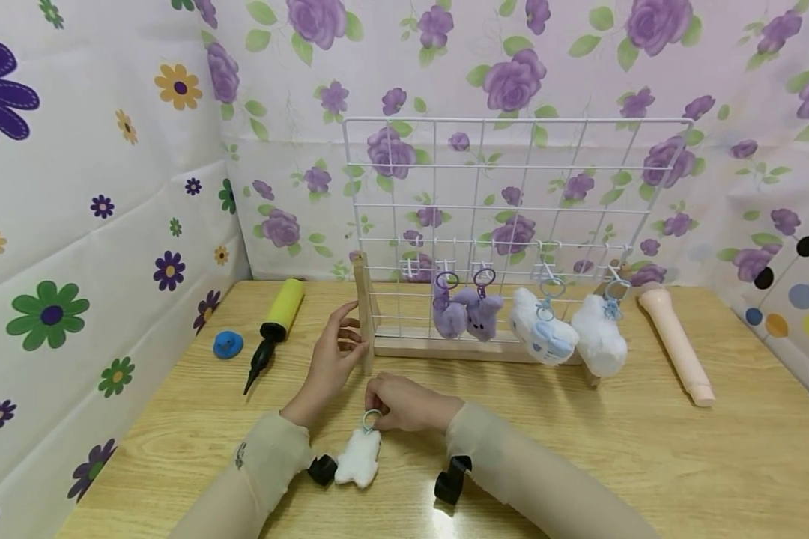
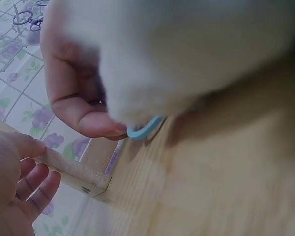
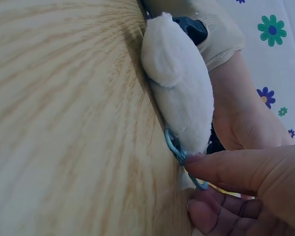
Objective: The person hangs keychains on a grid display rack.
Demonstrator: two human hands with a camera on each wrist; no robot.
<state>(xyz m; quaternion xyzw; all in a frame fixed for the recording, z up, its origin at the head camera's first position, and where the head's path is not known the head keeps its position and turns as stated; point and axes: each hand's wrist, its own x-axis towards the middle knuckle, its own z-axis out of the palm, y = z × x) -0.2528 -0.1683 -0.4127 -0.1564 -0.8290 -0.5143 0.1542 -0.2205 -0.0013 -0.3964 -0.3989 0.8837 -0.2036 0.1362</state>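
A white plush keychain [image 1: 359, 458] lies on the table between the forearms, with a light-blue ring [image 1: 371, 419] at its top. My right hand [image 1: 404, 403] pinches that ring between thumb and fingers. Seen from the right wrist, the plush [image 3: 179, 83] rests along the wood, its blue ring [image 3: 173, 145] partly hidden by the thumb. My left hand [image 1: 333, 359] grips the left wooden post [image 1: 365, 314] of a white wire grid rack [image 1: 483, 165], thumb in front. The left wrist view shows that thumb on the wood, with blurred white plush [image 2: 152, 59] nearby.
On the rack's hooks hang purple plush keychains [image 1: 482, 318] and white ones [image 1: 542, 329]. A yellow-green hand pump [image 1: 285, 303] and a blue toy [image 1: 228, 344] lie left. At right lies a pale pink tube [image 1: 676, 344]. Flowered cloth walls [image 1: 195, 180] border the table.
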